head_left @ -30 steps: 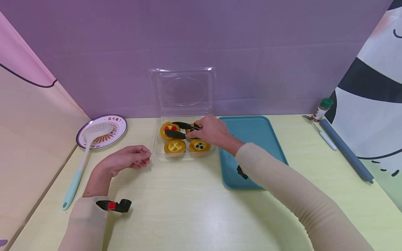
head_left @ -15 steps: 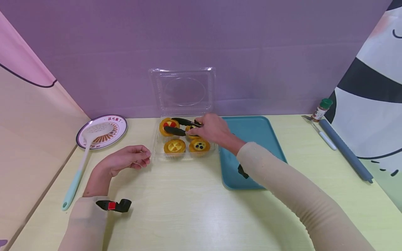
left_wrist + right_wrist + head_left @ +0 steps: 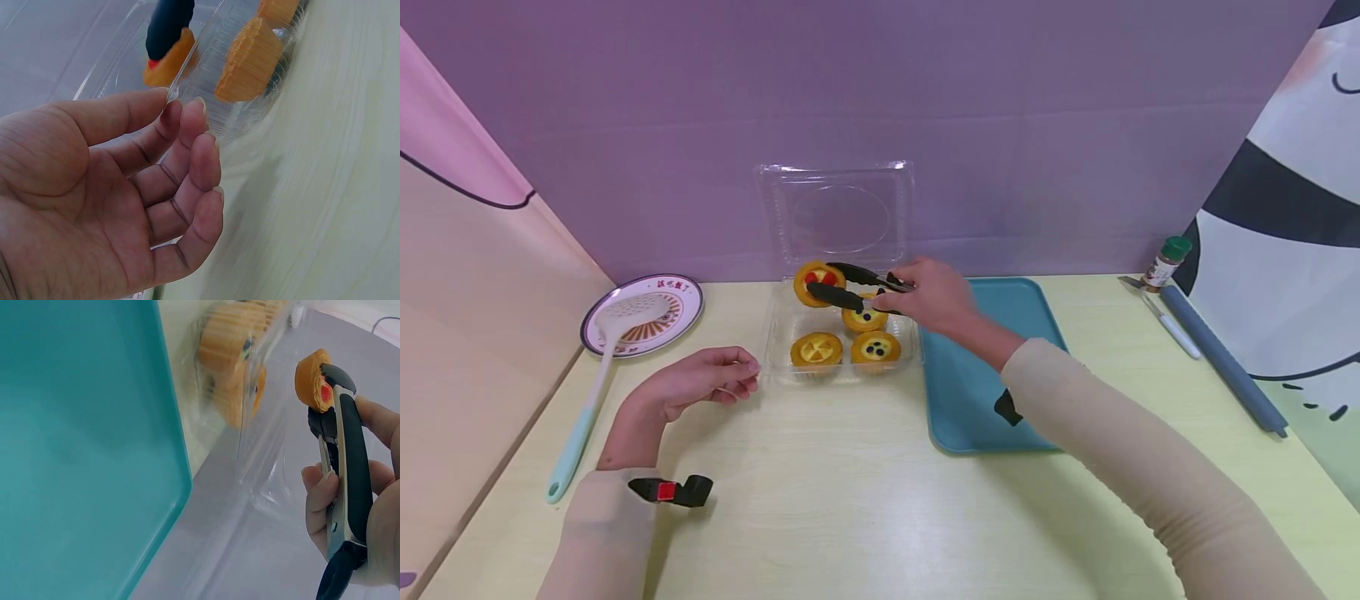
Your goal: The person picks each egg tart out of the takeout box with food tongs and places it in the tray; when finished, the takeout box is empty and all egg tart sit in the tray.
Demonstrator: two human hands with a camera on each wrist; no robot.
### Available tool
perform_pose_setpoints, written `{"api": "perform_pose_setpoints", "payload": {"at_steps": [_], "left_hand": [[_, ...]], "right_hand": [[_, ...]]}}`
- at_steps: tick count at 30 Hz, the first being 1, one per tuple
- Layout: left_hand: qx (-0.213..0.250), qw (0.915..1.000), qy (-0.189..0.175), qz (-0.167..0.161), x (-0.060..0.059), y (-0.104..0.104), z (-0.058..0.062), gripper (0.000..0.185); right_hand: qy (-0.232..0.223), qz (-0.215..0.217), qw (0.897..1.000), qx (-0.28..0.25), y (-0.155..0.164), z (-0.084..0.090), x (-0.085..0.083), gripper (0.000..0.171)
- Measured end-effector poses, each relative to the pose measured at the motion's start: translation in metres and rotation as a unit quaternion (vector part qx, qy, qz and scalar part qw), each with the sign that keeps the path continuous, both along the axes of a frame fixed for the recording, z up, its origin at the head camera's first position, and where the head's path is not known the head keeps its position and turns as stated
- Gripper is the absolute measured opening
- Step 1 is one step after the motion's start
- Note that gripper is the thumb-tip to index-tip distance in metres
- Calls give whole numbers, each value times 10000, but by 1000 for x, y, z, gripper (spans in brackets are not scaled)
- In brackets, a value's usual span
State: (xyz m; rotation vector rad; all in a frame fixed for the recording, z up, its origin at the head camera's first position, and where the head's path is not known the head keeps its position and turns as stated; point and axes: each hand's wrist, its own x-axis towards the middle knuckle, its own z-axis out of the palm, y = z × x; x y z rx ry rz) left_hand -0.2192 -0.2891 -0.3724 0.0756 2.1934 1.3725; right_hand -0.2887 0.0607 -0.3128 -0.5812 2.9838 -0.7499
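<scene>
Right hand: my right hand [image 3: 934,296] grips the black tongs [image 3: 850,287], fingers curled around both handles and pressing them together.
Tart in tongs: the tart with red topping [image 3: 818,282] is pinched between the tong tips. A moment ago it sat in the back-left place of the clear plastic box [image 3: 838,367]; now it is lifted above the box, in front of the standing lid [image 3: 837,218].
Hand movement: my right hand has moved up and a little toward the teal tray [image 3: 1000,417].
Left behind: three tarts stay in the box, one yellow [image 3: 816,350] and two with dark dots [image 3: 876,347].
Left hand: my left hand [image 3: 700,385] is relaxed and holds nothing; it rests on the table [image 3: 850,500], fingertips just beside the box corner, as before.
Meaning: I judge the pick-up succeeded; the carry to the tray remains.
</scene>
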Motion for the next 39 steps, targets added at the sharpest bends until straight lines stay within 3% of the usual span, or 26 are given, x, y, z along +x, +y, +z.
{"api": "perform_pose_setpoints", "payload": {"at_steps": [11,23,39], "left_hand": [[36,10000,10,23,1,-1,-2,36],[10,10000,55,-26,1,0,-1,36],[-43,10000,59,-52,1,0,-1,38]], "right_hand": [[191,-239,9993,-235,34,11,8,62],[-57,-588,9977,-318,86,22,18,63],[384,-757,9964,-91,151,13,32,63]]}}
